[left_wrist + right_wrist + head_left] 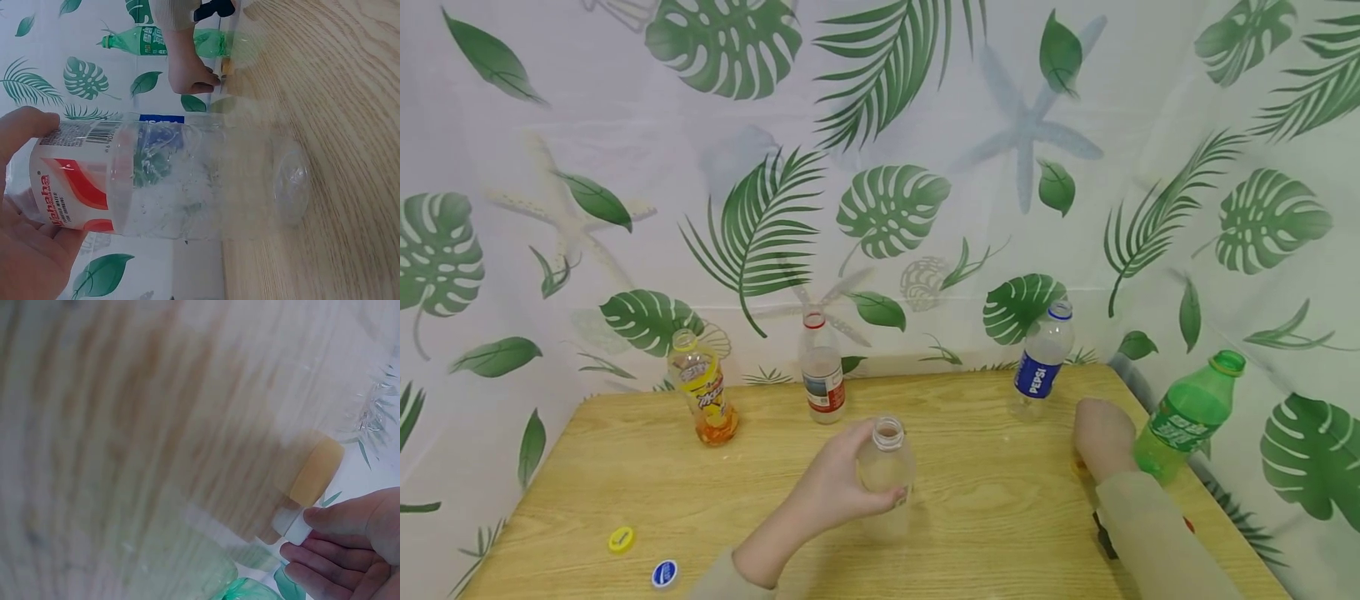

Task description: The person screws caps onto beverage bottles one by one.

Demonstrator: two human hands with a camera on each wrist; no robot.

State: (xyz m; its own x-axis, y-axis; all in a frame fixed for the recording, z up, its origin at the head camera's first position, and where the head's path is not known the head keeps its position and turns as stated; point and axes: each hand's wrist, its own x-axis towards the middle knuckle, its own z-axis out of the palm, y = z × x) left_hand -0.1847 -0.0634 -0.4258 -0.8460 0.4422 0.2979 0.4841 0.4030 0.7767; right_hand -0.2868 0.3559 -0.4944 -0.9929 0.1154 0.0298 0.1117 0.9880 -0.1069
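Well left of the clear bottle (887, 468), a yellow cap (621, 540) and a blue cap (664, 573) lie on the table (985, 517). Behind and left of it stand a yellow-labelled bottle (703, 390) and, nearer to it, a red-ringed bottle (822, 373). The left hand (841, 483) is wrapped round the clear bottle, upright and uncapped; I can't tell whether its base touches the table. Too hard a squeeze could buckle the thin wall. Behind and right of it is the Pepsi bottle (1043, 358), then the right hand (1105, 435), its grip pinching a white cap (297, 530) beside an orange cap (317, 474). A loose pinch could drop the white cap; a sideways swing could topple the green bottle (1189, 417), farthest right of the clear bottle.
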